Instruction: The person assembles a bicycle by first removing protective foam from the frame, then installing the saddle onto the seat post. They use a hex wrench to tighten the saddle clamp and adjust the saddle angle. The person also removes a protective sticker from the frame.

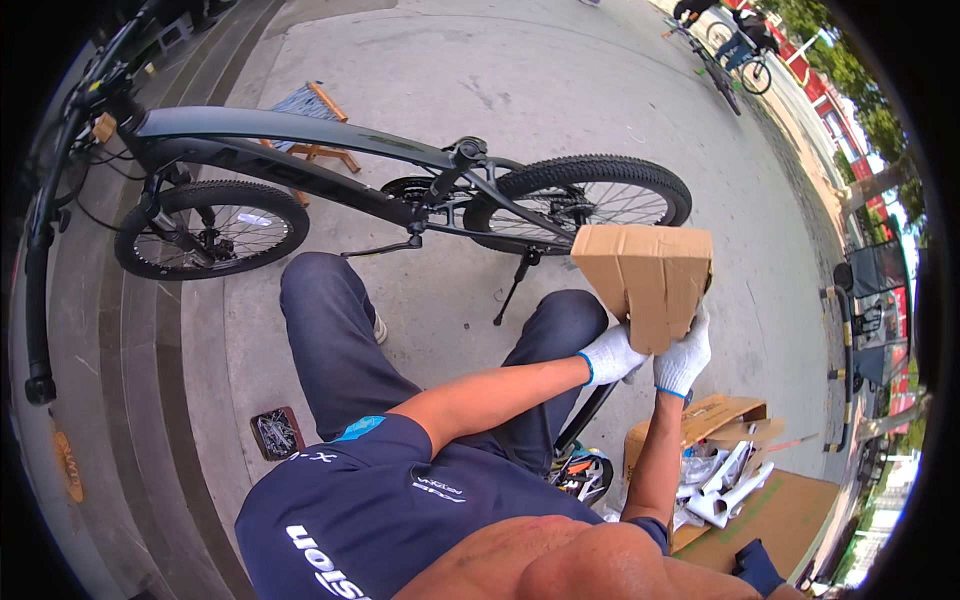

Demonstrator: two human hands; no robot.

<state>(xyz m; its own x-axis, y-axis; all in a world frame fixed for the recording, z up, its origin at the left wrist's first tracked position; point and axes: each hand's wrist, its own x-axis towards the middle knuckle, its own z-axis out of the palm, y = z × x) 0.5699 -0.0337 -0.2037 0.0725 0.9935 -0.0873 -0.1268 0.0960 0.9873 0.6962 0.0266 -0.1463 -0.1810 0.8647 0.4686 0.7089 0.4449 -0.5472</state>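
Note:
A brown folded cardboard box (645, 275), wide at the top and narrower below, is held up in front of my right knee. My left hand (612, 355), in a white knit glove with a blue cuff, grips its lower left side. Against its lower right edge is my right hand (686, 358), gloved the same way, with its fingers partly hidden behind the cardboard. A black tube (588, 412) slants down from beneath my left hand; its upper end is hidden. Beyond my knees a dark grey bicycle (300, 150) stands on its kickstand (514, 290).
Right of my right arm, an opened carton (700, 420) holds white wrapping and plastic. A phone with a cracked-looking screen (278, 433) lies on the left pavement. Behind the bicycle stands a folding stool (315, 105). Steps (140, 370) run along the left; people and bicycles are far right.

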